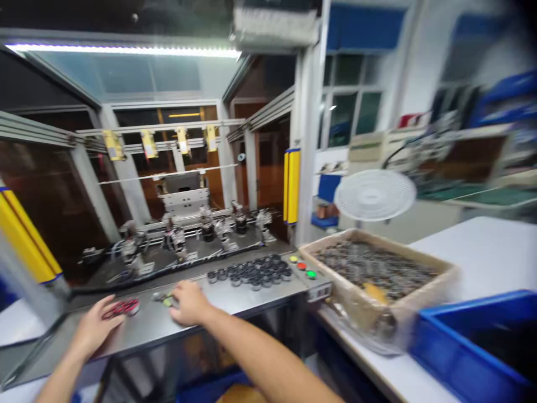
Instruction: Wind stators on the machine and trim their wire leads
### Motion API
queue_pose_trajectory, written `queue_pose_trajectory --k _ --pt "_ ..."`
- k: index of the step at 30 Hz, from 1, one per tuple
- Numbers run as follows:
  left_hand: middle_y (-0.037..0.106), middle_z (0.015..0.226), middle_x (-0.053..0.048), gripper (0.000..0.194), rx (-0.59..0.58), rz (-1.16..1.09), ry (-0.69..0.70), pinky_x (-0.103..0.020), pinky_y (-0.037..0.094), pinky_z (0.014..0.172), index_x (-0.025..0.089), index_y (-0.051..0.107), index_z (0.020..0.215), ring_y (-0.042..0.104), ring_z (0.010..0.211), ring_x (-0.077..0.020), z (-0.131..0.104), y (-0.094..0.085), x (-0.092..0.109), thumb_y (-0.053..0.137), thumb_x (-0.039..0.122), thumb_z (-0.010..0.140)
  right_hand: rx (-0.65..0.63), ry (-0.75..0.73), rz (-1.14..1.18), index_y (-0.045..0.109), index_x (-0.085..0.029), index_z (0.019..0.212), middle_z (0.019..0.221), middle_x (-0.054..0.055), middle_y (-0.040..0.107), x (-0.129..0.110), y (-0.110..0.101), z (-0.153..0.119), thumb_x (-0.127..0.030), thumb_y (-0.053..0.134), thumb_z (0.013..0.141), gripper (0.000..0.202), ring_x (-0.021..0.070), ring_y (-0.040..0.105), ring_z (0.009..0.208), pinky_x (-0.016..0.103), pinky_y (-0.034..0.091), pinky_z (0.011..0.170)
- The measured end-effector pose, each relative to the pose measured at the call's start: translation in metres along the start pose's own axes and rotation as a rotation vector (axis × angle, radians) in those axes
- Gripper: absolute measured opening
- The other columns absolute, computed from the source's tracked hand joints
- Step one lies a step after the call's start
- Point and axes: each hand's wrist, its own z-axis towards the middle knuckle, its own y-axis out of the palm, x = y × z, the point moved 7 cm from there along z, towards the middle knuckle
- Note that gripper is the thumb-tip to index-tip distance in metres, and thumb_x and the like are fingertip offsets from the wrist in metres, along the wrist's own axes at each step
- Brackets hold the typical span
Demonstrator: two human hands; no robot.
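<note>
On the metal ledge point(146, 327) at the machine's front, my left hand point(94, 329) rests with its thumb and fingers apart beside a small cluster of red-and-black round parts point(128, 307). Its fingertips touch the edge of that cluster. Farther right, my right hand point(189, 303) is curled, its fingers round a small yellow-green piece point(168, 301), blurred and partly hidden. Just left of it lies a small silvery part point(157, 296). Many black cylindrical parts point(255, 272) with metallic sides stand grouped on the ledge, right of my right hand.
Behind the ledge sits a machine with several clamp fixtures point(178, 243). A control box point(310, 274) with yellow, red and green buttons is at the ledge's right end. Beyond it stand a carton point(400, 319) filled with small parts, a blue bin point(457, 341) and a white fan point(375, 195).
</note>
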Motion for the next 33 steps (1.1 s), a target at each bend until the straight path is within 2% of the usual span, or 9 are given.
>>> queue_pose_trajectory --k 3,8,11,15,19,21,24,27,33 --pt "0.075 0.088 -0.007 0.048 0.013 -0.006 -0.115 -0.042 0.058 0.083 0.015 0.062 0.103 0.072 0.084 -0.0245 0.004 -0.027 -0.02 0.084 0.028 0.063 0.023 0.014 0.11 0.066 -0.013 0.107 0.116 0.011 0.065 0.005 0.009 -0.004 -0.039 0.067 0.087 0.033 0.0261 0.059 0.112 0.047 0.047 0.097" --pt "0.07 0.11 -0.012 0.06 0.161 -0.182 -0.181 -0.047 0.055 0.091 0.014 0.054 0.121 0.072 0.092 -0.0235 -0.026 -0.05 -0.008 0.077 0.033 0.068 0.03 0.016 0.215 0.064 -0.015 0.109 0.119 0.008 0.063 0.003 0.009 -0.008 -0.039 0.063 0.092 0.029 0.0245 0.058 0.113 0.049 0.047 0.1" --pt "0.066 0.124 -0.016 0.08 0.205 -0.327 -0.152 -0.045 0.054 0.097 0.017 0.047 0.13 0.07 0.105 -0.0266 -0.077 -0.063 0.018 0.078 0.041 0.06 0.066 0.016 0.326 0.064 -0.015 0.108 0.119 0.008 0.063 0.0 -0.005 -0.007 -0.036 0.064 0.092 0.027 0.0247 0.058 0.114 0.05 0.046 0.101" --pt "0.069 0.122 -0.012 0.072 0.186 -0.447 -0.113 -0.041 0.053 0.101 0.022 0.052 0.125 0.068 0.112 -0.0263 -0.169 -0.06 0.058 0.081 0.042 0.061 0.155 0.017 0.556 0.065 -0.012 0.108 0.125 0.014 0.061 -0.016 -0.036 -0.024 -0.031 0.072 0.084 0.032 0.0275 0.053 0.123 0.048 0.042 0.106" --pt "0.075 0.11 -0.005 0.053 0.273 -0.402 0.081 -0.033 0.057 0.097 0.025 0.06 0.116 0.072 0.105 -0.0219 -0.254 -0.054 0.101 0.082 0.025 0.068 0.073 -0.018 0.845 0.067 -0.012 0.103 0.098 0.01 0.07 -0.057 -0.059 -0.092 -0.041 0.059 0.091 0.032 0.0167 0.066 0.087 0.03 0.054 0.078" --pt "0.076 0.11 -0.004 0.048 0.26 -0.334 0.155 -0.027 0.059 0.093 0.025 0.061 0.116 0.073 0.101 -0.0197 -0.281 -0.051 0.118 0.079 0.021 0.072 -0.039 -0.017 0.993 0.068 -0.013 0.094 0.078 0.004 0.069 -0.081 -0.068 -0.137 -0.053 0.055 0.091 0.042 0.0117 0.062 0.065 0.024 0.051 0.061" --pt "0.076 0.114 -0.003 0.041 0.082 -0.277 0.177 -0.021 0.057 0.092 0.026 0.064 0.116 0.073 0.103 -0.0182 -0.297 -0.038 0.13 0.075 0.019 0.077 -0.228 0.123 1.317 0.064 -0.013 0.077 0.062 -0.002 0.059 -0.106 -0.078 -0.189 -0.061 0.069 0.077 0.049 0.0068 0.048 0.052 0.02 0.04 0.05" --pt "0.075 0.117 0.0 0.041 -0.07 -0.262 0.19 -0.017 0.055 0.092 0.029 0.064 0.118 0.073 0.103 -0.0163 -0.3 -0.025 0.137 0.073 0.015 0.08 -0.329 0.251 1.56 0.059 -0.015 0.071 0.056 -0.005 0.052 -0.109 -0.083 -0.21 -0.058 0.077 0.071 0.047 0.0051 0.042 0.048 0.02 0.032 0.047" --pt "0.077 0.113 0.002 0.052 -0.008 -0.533 0.124 -0.022 0.062 0.084 0.035 0.058 0.123 0.073 0.103 -0.0182 -0.313 -0.022 0.145 0.073 0.012 0.08 -0.539 0.058 1.952 0.059 -0.016 0.053 0.048 -0.001 0.058 -0.082 -0.071 -0.224 -0.049 0.085 0.064 0.043 0.0099 0.052 0.045 0.024 0.042 0.05"
